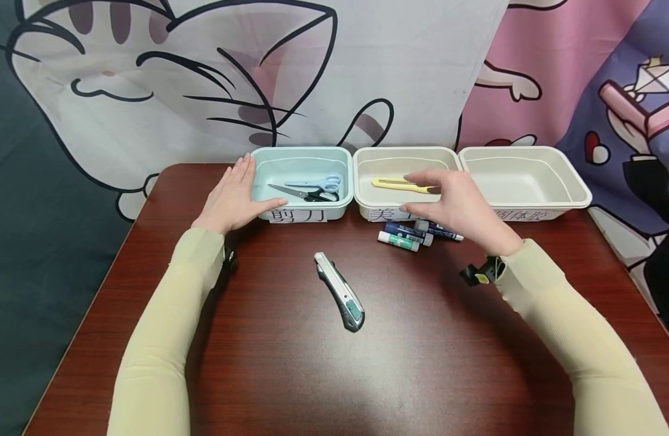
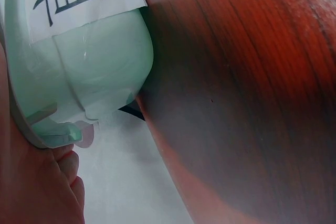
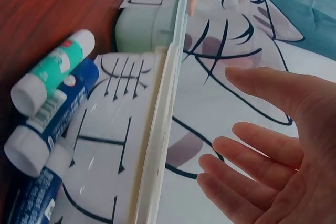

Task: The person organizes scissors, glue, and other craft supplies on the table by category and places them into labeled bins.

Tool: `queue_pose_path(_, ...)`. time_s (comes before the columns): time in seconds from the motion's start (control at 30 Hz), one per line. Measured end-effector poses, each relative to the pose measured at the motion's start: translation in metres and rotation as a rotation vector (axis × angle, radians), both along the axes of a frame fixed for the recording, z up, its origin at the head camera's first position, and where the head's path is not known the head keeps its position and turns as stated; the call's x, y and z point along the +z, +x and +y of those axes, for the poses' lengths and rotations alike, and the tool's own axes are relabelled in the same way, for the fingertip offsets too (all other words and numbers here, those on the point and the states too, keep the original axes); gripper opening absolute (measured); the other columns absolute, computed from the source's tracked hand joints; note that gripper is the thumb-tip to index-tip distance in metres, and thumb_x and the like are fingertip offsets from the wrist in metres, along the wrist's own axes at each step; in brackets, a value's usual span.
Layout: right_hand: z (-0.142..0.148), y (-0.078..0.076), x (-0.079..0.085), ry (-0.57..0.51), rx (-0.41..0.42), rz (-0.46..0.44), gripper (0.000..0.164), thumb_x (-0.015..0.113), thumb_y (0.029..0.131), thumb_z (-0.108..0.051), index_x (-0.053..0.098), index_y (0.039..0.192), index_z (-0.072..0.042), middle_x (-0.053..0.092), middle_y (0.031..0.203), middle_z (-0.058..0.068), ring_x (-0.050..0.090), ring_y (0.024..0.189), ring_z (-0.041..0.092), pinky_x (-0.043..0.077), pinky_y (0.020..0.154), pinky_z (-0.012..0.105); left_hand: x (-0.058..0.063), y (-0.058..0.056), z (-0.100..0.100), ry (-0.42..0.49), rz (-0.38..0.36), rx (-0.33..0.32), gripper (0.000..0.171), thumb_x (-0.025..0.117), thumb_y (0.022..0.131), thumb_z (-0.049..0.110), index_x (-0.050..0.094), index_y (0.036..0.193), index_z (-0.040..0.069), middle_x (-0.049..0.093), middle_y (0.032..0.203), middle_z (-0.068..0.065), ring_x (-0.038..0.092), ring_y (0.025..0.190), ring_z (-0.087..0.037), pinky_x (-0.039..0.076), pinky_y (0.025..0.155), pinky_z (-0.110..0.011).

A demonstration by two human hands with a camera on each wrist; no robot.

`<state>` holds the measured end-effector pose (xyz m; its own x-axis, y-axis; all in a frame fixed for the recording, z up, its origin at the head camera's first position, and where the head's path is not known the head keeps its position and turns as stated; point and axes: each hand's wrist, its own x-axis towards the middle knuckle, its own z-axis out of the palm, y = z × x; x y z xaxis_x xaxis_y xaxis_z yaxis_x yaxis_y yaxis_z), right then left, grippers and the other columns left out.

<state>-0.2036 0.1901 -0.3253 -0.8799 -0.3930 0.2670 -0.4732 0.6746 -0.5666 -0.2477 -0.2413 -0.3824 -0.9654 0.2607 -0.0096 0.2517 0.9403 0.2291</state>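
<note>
My left hand (image 1: 231, 197) rests with straight fingers on the left end of the light-blue bin (image 1: 334, 213). Inside that bin lie light-blue scissors (image 1: 307, 183) and black-handled scissors (image 1: 291, 192). Over the middle cream bin (image 1: 389, 166) hovers my right hand (image 1: 457, 203), thumb and fingers apart. A yellow utility knife (image 1: 391, 183) lies in this bin, its right end partly hidden by the hand. The right wrist view shows the right hand (image 3: 310, 129) holding nothing. A silver-and-black utility knife (image 1: 340, 293) lies on the table.
Before the middle bin, a green-and-white glue stick (image 1: 398, 241) lies against a blue glue stick (image 1: 402, 231); another blue one (image 1: 446, 232) is beside them. A second cream bin (image 1: 520, 175) stands at the right. Labels mark the bins' fronts. Behind hangs a printed cloth (image 1: 411, 66).
</note>
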Motion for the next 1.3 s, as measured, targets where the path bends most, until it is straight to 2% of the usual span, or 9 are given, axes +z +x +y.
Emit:
queue_pose_path(0.3,-0.01,0.011,-0.002,-0.008,0.037,0.002,0.052,0.089,0.081,-0.023,0.072,0.126,-0.003,0.072,0.119,0.012,0.068,0.107,0.036,0.054,0.093,0.05,0.0,0.0,0.0,0.002,-0.004,0.0,0.123,0.042,0.086,0.087,-0.001,0.161,-0.001,-0.003,0.169,-0.014,-0.006,0.154,-0.025,-0.004,0.123,-0.04)
queue_pose_path(0.47,-0.017,0.017,-0.004,0.015,0.072,0.008,0.055,0.09,0.08,-0.026,0.072,0.128,-0.005,0.072,0.12,0.011,0.068,0.109,0.032,0.054,0.093,0.049,0.001,-0.001,0.0,0.001,-0.005,-0.001,0.123,0.042,0.085,0.087,-0.001,0.161,-0.001,-0.003,0.169,-0.014,-0.006,0.154,-0.025,-0.004,0.123,-0.039)
queue_pose_path(0.7,-0.029,0.026,-0.011,0.022,0.116,-0.033,0.056,0.09,0.08,-0.029,0.071,0.128,-0.006,0.071,0.122,0.007,0.067,0.111,0.028,0.053,0.095,0.046,0.0,-0.002,0.0,-0.007,-0.007,-0.001,0.123,0.042,0.085,0.087,-0.001,0.161,-0.001,-0.003,0.169,-0.015,-0.006,0.154,-0.024,-0.004,0.123,-0.04)
queue_pose_path(0.9,-0.04,0.031,-0.019,0.011,0.179,-0.034,0.055,0.088,0.081,-0.031,0.072,0.128,-0.007,0.072,0.12,0.002,0.068,0.109,0.022,0.053,0.095,0.043,0.0,-0.002,0.0,-0.008,-0.011,0.001,0.124,0.041,0.085,0.087,-0.002,0.161,-0.001,-0.004,0.169,-0.013,-0.006,0.154,-0.025,-0.004,0.123,-0.04)
queue_pose_path(1.03,-0.049,0.035,-0.025,0.037,0.216,-0.016,0.057,0.089,0.081,-0.033,0.072,0.128,-0.006,0.072,0.121,0.003,0.065,0.113,0.018,0.051,0.098,0.04,0.0,-0.001,0.0,-0.004,-0.012,0.002,0.123,0.042,0.085,0.087,-0.001,0.161,0.0,-0.005,0.169,-0.013,-0.006,0.154,-0.025,-0.005,0.123,-0.039)
queue_pose_path(1.3,-0.061,0.044,-0.044,0.074,0.238,-0.058,0.059,0.089,0.081,-0.034,0.071,0.128,-0.004,0.071,0.123,0.004,0.066,0.112,0.021,0.053,0.095,0.041,0.001,-0.001,0.0,-0.002,-0.012,0.002,0.123,0.042,0.085,0.087,-0.002,0.161,0.0,-0.004,0.169,-0.013,-0.005,0.155,-0.026,-0.005,0.123,-0.039)
